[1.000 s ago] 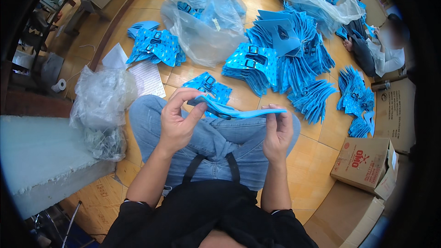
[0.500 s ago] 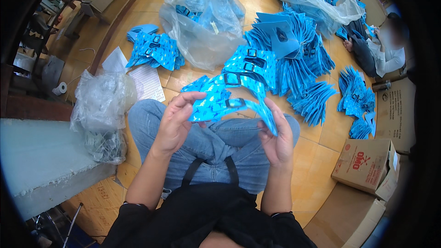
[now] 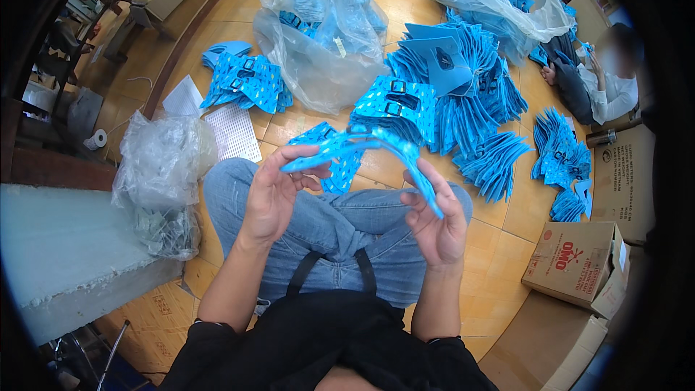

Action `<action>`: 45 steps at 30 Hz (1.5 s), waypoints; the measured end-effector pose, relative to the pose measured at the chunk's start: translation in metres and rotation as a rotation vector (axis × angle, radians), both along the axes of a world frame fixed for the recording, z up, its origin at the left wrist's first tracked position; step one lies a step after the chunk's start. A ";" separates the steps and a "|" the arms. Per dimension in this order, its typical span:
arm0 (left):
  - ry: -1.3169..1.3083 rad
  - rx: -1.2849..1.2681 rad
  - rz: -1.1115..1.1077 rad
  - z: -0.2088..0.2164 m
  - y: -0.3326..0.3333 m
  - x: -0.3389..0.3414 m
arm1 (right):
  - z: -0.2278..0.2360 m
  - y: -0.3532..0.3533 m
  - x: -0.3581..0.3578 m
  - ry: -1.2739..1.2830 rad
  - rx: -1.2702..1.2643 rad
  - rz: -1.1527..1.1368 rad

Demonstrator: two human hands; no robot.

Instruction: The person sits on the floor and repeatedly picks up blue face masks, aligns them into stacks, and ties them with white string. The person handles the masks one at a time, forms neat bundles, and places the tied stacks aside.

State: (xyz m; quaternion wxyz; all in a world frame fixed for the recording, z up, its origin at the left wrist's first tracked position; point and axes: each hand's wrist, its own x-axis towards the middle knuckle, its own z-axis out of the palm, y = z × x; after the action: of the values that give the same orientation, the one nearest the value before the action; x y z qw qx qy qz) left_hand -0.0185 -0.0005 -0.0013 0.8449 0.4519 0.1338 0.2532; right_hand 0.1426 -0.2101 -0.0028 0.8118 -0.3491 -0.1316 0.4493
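Head view: left hand (image 3: 271,194) has a loose pinch grip on one end of a thin, blue, rubbery-looking sheet (image 3: 391,143), half-curled right hand (image 3: 439,228) holds the other, probably letting it arch above the blue-denim lap (image 3: 333,228). Fanned flat blue pieces (image 3: 496,163) sit nearby, handy I guess.

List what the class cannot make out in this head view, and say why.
- Head view: full shape of the blue piece between the left hand and right hand; it is turned nearly edge-on.
- Head view: full contents of the upper-centre cloudy bag; its folded film hides them.
- Head view: marks on the printed sheet; too small.
- Head view: near end of the lower-right cardboard; the picture's lower edge cuts it off.
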 end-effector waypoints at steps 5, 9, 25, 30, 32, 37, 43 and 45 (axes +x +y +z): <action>0.167 0.181 0.058 -0.007 0.001 -0.002 | -0.001 0.002 -0.003 -0.327 -0.224 -0.202; 0.192 0.138 0.040 -0.005 -0.003 -0.003 | 0.003 0.007 -0.005 -0.360 -0.300 -0.248; 0.317 0.205 -0.006 -0.004 -0.007 0.015 | -0.010 0.013 -0.007 -0.314 -0.312 -0.239; 0.400 0.464 0.124 -0.018 -0.028 0.023 | -0.020 0.027 -0.025 -0.210 -0.304 -0.268; 0.352 0.050 0.205 -0.027 -0.018 0.023 | -0.025 0.025 -0.017 -0.254 -0.321 -0.378; 0.362 0.406 0.164 -0.047 0.000 0.026 | -0.038 0.020 0.005 -0.504 -0.424 -0.329; 0.323 0.096 0.039 -0.048 0.007 0.079 | -0.062 0.047 0.082 -0.479 -0.424 -0.485; 0.322 0.134 0.018 -0.053 0.018 0.105 | -0.076 0.054 0.110 -0.483 -0.399 -0.507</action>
State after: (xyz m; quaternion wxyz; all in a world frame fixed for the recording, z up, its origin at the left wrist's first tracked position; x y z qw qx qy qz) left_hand 0.0866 0.0171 -0.0543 0.7782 0.5408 0.2541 0.1935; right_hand 0.2530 -0.1558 -0.0783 0.7590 -0.6167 -0.1384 0.1564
